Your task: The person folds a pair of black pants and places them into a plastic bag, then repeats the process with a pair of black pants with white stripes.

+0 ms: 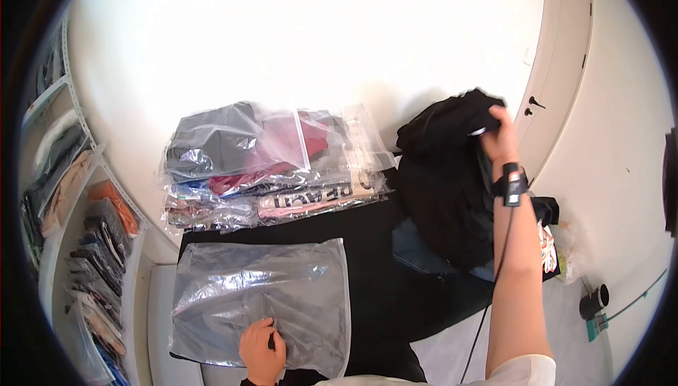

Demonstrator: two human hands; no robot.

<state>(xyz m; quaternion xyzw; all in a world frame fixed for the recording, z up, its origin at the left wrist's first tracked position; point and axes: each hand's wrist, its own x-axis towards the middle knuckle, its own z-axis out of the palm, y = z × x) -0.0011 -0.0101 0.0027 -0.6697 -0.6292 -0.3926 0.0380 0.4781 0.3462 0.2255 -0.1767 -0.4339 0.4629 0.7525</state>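
Observation:
My right hand [500, 139] is stretched out to the right, its fingers closed on the top of a bulky black garment [441, 167]. A small white spot shows on the cloth beside my fingers. The garment hangs down over a heap of clothes, with blue denim [422, 248] showing under it. My left hand [263, 351] lies on the lower part of a flat clear plastic bag [233, 294], its fingers curled in. A dark spot shows between thumb and forefinger, and whatever they hold, if anything, is hidden.
Behind the bag, a stack of clothes in clear bags [261, 167] sits on the black table [374, 301] against the white wall. Shelves [99, 259] of packed clothes line the left. A door [558, 68] and a black cup-like holder [594, 303] are at the right.

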